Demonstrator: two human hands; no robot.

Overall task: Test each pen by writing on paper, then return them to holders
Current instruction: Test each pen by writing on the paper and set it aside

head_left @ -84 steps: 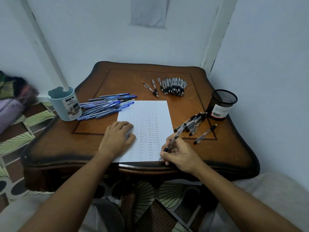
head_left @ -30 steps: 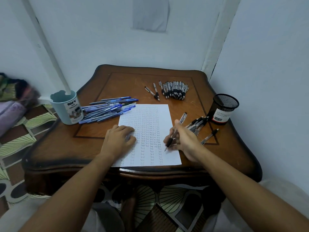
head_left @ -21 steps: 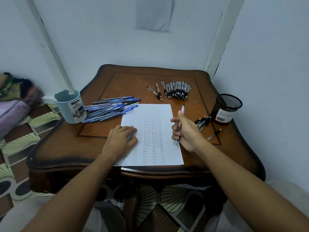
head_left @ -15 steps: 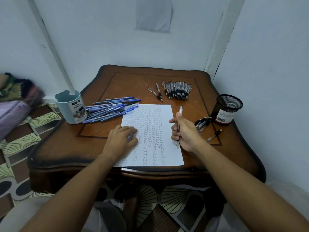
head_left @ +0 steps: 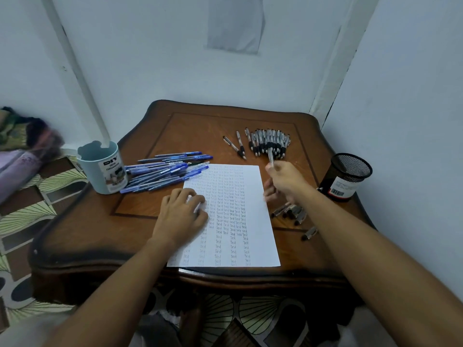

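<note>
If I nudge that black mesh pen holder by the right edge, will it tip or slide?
The black mesh pen holder stands upright, taller than wide, and looks empty, so it is probably light. A high push would likely tip it; a low one may slide it across the polished wooden table.

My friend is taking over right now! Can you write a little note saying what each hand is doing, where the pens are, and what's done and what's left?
Left hand: flat on the paper, steadying it.
Right hand: holds one black pen raised above the table, past the paper's far right corner.
Pens: blue pens piled beside the blue cup; a neat row of black pens at the back; a loose bunch near the black mesh cup.
Done: the paper is mostly filled with the word "Test".
Left: no pens can be seen in either cup, so all need returning. Which pens are untested cannot be told.
</note>
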